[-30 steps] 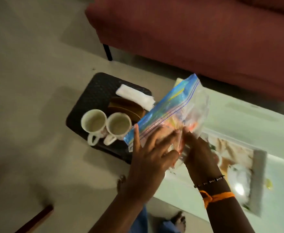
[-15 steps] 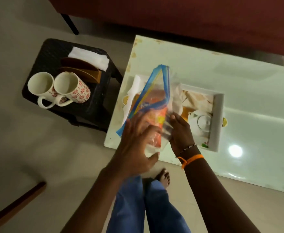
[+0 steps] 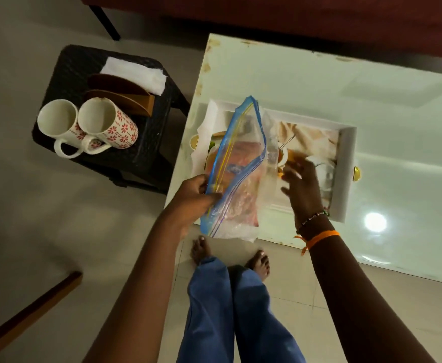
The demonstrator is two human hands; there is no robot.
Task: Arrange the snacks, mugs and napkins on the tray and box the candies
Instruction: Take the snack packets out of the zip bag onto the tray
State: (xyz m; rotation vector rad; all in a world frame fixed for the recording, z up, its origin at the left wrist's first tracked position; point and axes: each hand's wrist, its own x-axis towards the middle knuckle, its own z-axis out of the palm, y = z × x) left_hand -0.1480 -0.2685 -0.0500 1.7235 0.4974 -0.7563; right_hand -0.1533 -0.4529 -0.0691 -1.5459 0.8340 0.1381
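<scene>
My left hand (image 3: pixel 193 195) grips the blue zip edge of a clear plastic bag (image 3: pixel 241 179) with reddish snacks inside, held tilted over the left half of the white tray (image 3: pixel 347 174). My right hand (image 3: pixel 303 187) is outside the bag, over the middle of the tray, and blurred. Something small and orange shows at its fingertips, but I cannot tell whether it holds it. Two white mugs with red flowers (image 3: pixel 57 121) (image 3: pixel 107 121) lie on their sides on the black stool (image 3: pixel 146 153). White napkins (image 3: pixel 136 74) lie there too, behind a brown holder (image 3: pixel 125 98).
The tray sits on a glossy white table (image 3: pixel 319 79) with a red sofa (image 3: pixel 319 17) behind it. The stool stands left of the table on the tiled floor. My bare feet are at the table's near edge. A wooden bar (image 3: pixel 31 310) lies at lower left.
My right hand has come away from the bag and moved right over the tray. My left hand has shifted from the bag's face to gripping its zip edge. The view has tilted down.
</scene>
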